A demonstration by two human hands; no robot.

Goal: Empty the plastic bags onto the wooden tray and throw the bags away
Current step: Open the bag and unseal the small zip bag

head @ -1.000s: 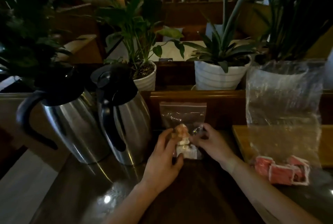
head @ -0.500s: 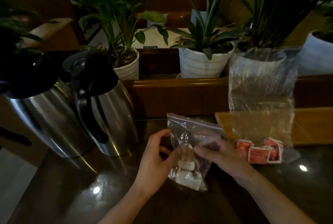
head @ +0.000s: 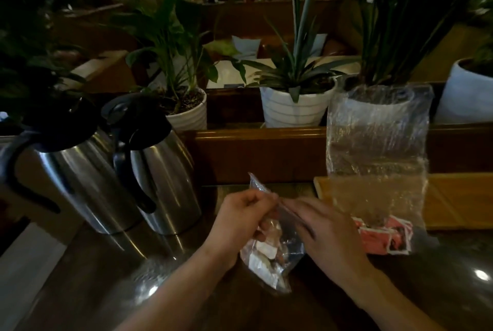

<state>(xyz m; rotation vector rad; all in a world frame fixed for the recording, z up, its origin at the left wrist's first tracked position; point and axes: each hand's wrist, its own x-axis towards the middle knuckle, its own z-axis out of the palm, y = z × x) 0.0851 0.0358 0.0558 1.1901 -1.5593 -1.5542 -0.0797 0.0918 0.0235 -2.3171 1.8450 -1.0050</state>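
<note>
Dimly lit, a dark glossy counter (head: pixel 93 290) fills the lower part of the head-camera view, and two bare hands meet over its middle. Between them hangs one small clear plastic bag (head: pixel 269 256), lifted so that only its bottom end comes near the counter; whether it touches is not clear. It holds several small white and pinkish packets, too blurred to count. The left hand (head: pixel 237 224) has its fingers curled and pinching the bag's top edge, with a corner of plastic sticking up above the knuckles. The right hand (head: pixel 325 234) lies just beside it, fingers held together and bent onto the same top edge, pinching it from the other side.

Toward the right edge of the counter stands one taller clear plastic bag (head: pixel 376 154), upright and mostly empty. At its bottom sit a few red-and-white packets (head: pixel 384 236), about three or four. Behind this bag, one wooden tray (head: pixel 458 200) lies flat against the counter's back right side; the tall bag hides the tray's left part.

On the counter's left side stand two steel jugs with black handles and lids, the nearer jug (head: pixel 165 178) touching or almost touching the farther jug (head: pixel 72 178). Along a wooden ledge behind the counter are three white plant pots (head: pixel 296 109), each with green leaves. A fourth pot shows through the tall bag.
</note>
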